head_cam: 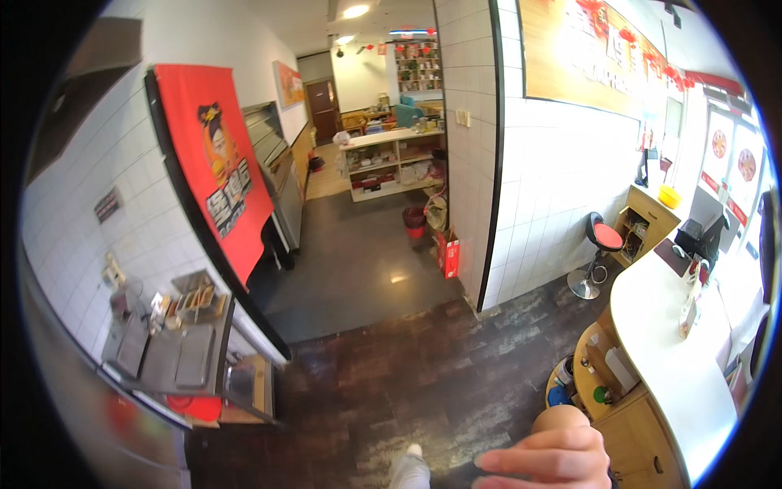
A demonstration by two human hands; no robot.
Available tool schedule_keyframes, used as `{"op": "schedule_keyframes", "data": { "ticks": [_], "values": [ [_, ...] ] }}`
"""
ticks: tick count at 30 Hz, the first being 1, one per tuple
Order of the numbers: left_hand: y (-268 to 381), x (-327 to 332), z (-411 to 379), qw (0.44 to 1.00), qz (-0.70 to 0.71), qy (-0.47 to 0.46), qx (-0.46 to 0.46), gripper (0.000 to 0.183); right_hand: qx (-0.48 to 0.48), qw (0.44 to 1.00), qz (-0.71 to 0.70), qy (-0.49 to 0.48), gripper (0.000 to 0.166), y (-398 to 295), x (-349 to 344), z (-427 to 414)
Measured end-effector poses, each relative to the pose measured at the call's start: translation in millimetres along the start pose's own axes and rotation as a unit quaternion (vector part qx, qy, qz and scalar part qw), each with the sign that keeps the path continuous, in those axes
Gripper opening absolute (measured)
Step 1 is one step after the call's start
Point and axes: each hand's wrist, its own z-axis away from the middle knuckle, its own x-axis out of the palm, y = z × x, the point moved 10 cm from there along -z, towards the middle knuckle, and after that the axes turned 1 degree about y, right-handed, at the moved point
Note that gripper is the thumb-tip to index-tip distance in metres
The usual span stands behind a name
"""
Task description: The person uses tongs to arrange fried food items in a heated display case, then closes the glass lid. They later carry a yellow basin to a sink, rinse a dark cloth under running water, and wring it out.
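My right hand (pixel 550 455) is at the bottom edge, right of centre, with curled fingers pointing left. A rounded tan shape shows above the knuckles; whether it is part of the hand or a held thing is unclear. The palm is hidden. Close by on the right stands the white-topped counter (pixel 650 305), with curved wooden shelves (pixel 589 373) at its end. My left hand is out of view. Before me lies a dark wood-patterned floor (pixel 379 391), where a pale trouser leg (pixel 408 474) shows.
A metal worktop (pixel 195 354) with trays stands left, beside a doorway with a red curtain (pixel 211 159). A tiled wall end (pixel 473 183) borders the passage. Beyond are a red bin (pixel 415 223), a red box (pixel 449 253) and a white shelf unit (pixel 397 143). A bar stool (pixel 595 244) stands right.
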Motion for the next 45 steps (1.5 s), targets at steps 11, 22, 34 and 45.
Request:
{"op": "schedule_keyframes", "data": {
  "ticks": [11, 22, 34, 45],
  "values": [
    [68, -67, -300, 0.982, -0.166, 0.006, -0.088, 0.040, 0.078, 0.976, 0.182, -0.086, 0.038, 263, -40, 61],
    [470, 185, -576, 0.958, -0.118, -0.250, 0.074, 0.029, 0.204, 0.902, 0.377, -0.055, 0.017, 482, -253, 161],
    [732, 404, -711, 0.906, -0.218, -0.352, 0.088, 0.028, 0.442, 0.797, 0.400, -0.097, 0.023, 819, -445, 392],
    [1026, 605, -921, 0.756, -0.468, -0.341, 0.305, 0.031, 0.703, 0.455, 0.545, -0.043, 0.028, 939, -733, 591]
  ]
}}
